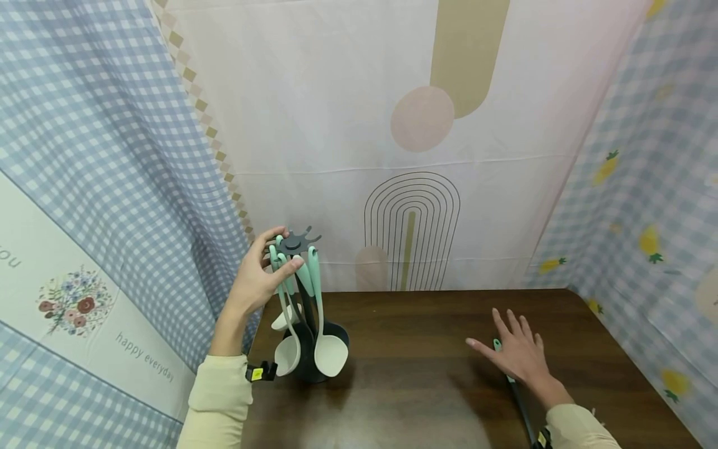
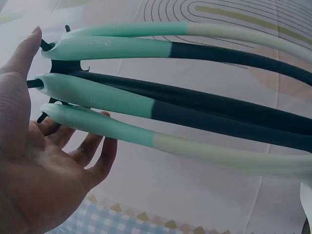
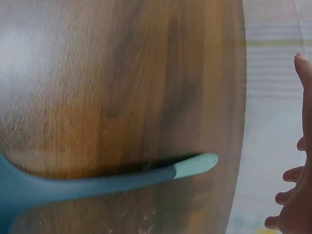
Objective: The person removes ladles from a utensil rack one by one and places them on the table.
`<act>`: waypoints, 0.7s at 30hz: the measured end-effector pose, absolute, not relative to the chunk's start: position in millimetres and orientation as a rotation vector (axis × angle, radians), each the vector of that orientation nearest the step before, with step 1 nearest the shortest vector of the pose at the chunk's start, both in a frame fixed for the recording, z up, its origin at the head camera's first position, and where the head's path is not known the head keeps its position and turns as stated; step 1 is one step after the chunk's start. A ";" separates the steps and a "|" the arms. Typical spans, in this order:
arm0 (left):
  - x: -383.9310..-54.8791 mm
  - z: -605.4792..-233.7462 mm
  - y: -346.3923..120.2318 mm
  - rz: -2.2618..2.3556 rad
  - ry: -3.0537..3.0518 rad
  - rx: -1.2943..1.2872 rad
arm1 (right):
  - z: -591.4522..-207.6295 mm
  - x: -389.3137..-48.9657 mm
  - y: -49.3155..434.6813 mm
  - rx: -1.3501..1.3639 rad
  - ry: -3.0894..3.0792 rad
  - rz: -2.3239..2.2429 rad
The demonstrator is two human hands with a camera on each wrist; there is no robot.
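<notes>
At the left of the table stands a dark kitchen utensil rack (image 1: 294, 244) with a hooked top. From its hooks hang several utensils with mint-green handles, among them a white ladle (image 1: 331, 355) and another white-headed utensil (image 1: 287, 357). My left hand (image 1: 259, 277) grips the rack's top around the hooks and handle ends, thumb in front and fingers curled behind. On the right, my right hand (image 1: 521, 355) hovers with fingers spread over a dark utensil (image 3: 112, 183) with a mint-green handle end. That utensil lies on the table, its wide head cut off by the right wrist view.
The brown wooden table (image 1: 415, 349) runs back to a pale patterned cloth (image 1: 314, 125). Blue checked cloth (image 1: 140, 156) hangs at the left, and another checked cloth with pineapple prints (image 1: 634, 206) hangs at the right.
</notes>
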State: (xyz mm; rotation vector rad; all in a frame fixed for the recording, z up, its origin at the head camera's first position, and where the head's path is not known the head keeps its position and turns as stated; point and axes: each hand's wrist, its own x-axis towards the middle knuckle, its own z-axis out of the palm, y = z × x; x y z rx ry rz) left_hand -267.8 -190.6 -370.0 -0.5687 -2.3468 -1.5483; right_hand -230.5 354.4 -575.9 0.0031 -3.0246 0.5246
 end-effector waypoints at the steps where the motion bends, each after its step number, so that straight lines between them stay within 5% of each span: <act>1: -267.8 -370.1 -191.1 -1.554 -2.343 -0.567 | -573.7 -230.3 350.8 0.020 -3.016 0.525; 21: -268.4 -382.2 -166.1 -1.478 -2.152 -0.378 | -515.4 -240.7 261.4 0.324 -2.774 0.547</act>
